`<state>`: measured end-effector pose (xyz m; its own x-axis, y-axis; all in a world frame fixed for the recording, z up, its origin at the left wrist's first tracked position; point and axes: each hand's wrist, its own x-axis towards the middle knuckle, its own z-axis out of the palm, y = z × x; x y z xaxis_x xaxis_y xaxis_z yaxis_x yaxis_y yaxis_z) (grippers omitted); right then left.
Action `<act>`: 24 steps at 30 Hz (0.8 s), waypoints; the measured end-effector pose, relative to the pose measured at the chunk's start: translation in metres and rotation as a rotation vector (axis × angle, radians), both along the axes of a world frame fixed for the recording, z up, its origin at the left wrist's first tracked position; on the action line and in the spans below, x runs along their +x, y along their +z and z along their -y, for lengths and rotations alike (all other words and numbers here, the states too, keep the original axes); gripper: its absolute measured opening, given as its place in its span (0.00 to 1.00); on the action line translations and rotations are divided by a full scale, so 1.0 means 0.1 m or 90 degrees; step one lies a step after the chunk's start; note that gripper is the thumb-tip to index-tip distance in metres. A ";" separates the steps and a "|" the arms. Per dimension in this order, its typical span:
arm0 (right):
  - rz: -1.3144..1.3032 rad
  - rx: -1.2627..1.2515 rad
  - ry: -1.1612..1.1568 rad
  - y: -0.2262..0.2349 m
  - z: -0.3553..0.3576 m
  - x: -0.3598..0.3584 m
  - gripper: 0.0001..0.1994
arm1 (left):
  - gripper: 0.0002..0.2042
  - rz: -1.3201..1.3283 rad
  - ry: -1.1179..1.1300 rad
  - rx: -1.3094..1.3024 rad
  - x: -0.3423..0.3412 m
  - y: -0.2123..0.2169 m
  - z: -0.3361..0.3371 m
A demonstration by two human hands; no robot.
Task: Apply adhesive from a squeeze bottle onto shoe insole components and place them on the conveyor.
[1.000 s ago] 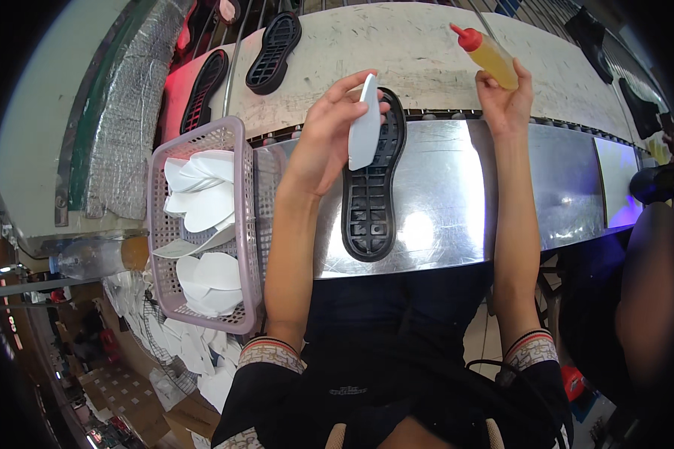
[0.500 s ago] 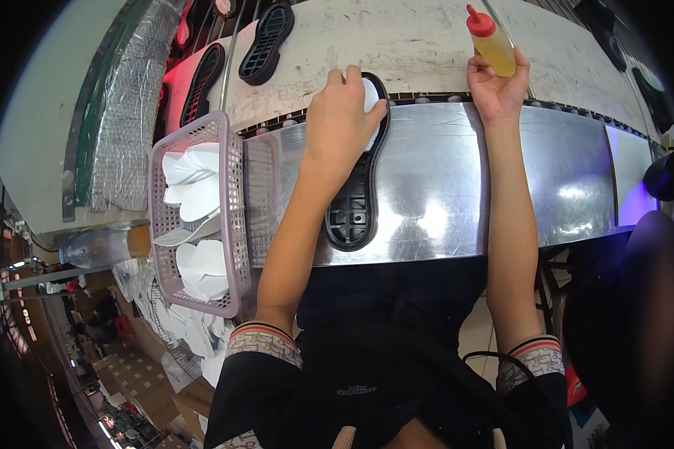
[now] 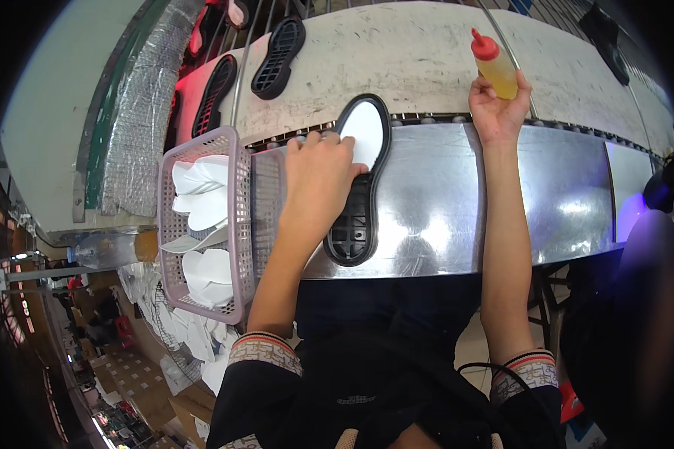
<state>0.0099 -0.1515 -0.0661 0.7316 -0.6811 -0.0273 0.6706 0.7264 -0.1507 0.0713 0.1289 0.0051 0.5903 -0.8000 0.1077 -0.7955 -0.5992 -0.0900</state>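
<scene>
A black shoe sole (image 3: 351,233) lies lengthwise on the shiny metal table, its far end reaching the conveyor's edge. Inside its far half sits a white foam-like pad (image 3: 368,138); the near half shows the bare black grid. My left hand (image 3: 320,172) grips the sole around its left side at the middle, the thumb touching the pad's near end. Held up over the conveyor, a squeeze bottle (image 3: 496,73) with a red nozzle cap and yellowish liquid rests in my right hand (image 3: 499,116), palm turned up and the nozzle pointing up and away.
Left of the sole stands a pale purple plastic basket (image 3: 240,224) holding several white pads. Other black soles (image 3: 278,58) lie on the whitish conveyor belt (image 3: 412,56) beyond the metal table (image 3: 434,202). A clear bottle (image 3: 112,249) lies behind the basket.
My left hand has slid from the sole's far end back to its middle, uncovering the white pad. The right hand still holds the bottle. The whole view has shifted slightly downward.
</scene>
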 end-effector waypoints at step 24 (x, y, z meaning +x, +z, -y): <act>0.000 0.065 0.002 0.08 -0.08 -0.02 0.16 | 0.38 -0.299 -0.083 -0.264 -0.44 -0.32 -0.38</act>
